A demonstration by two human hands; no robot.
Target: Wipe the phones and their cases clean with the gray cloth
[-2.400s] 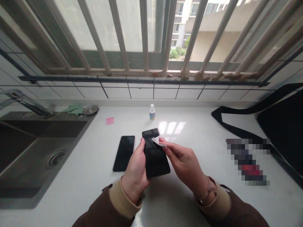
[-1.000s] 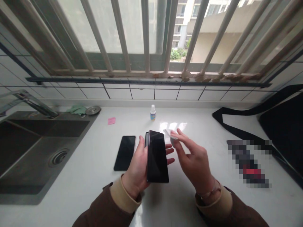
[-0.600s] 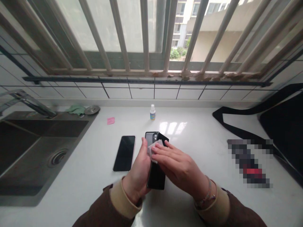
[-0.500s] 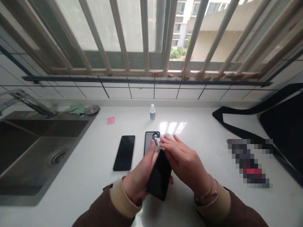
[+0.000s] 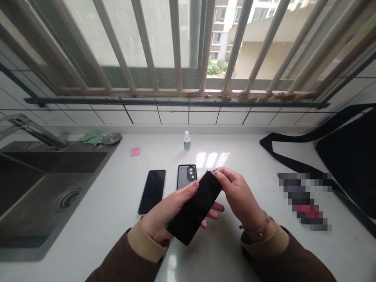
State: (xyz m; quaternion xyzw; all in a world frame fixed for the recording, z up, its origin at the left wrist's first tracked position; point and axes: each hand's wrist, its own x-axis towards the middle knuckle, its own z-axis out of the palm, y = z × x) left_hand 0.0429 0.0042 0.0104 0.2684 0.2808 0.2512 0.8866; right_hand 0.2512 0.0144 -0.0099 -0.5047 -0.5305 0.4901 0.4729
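My left hand (image 5: 164, 213) is wrapped around a black smartphone (image 5: 196, 207), thumb along its left edge and fingertips showing past the right edge. The phone is tilted, its dark screen facing up. At its top right corner my right hand (image 5: 241, 192) is closed in a pinch, with a thin pale edge of a white wipe showing at the fingertips; the rest is hidden. Behind the phone lies a black phone case (image 5: 183, 176) with a camera cutout, partly covered by my left hand. A second smartphone (image 5: 152, 191) lies screen up to the left.
Toward the back of the white counter stands a small spray bottle (image 5: 187, 141). A pink slip (image 5: 135, 151) lies left of it. The sink (image 5: 44, 250) is at the left, with a green cloth (image 5: 91, 138) behind. A black bag (image 5: 349, 145) with straps and a blurred-out object (image 5: 302, 203) are at right.
My right hand has moved from lying across the phone's top to a pinch at its top right corner. The phone has turned clockwise, and more of the case shows.
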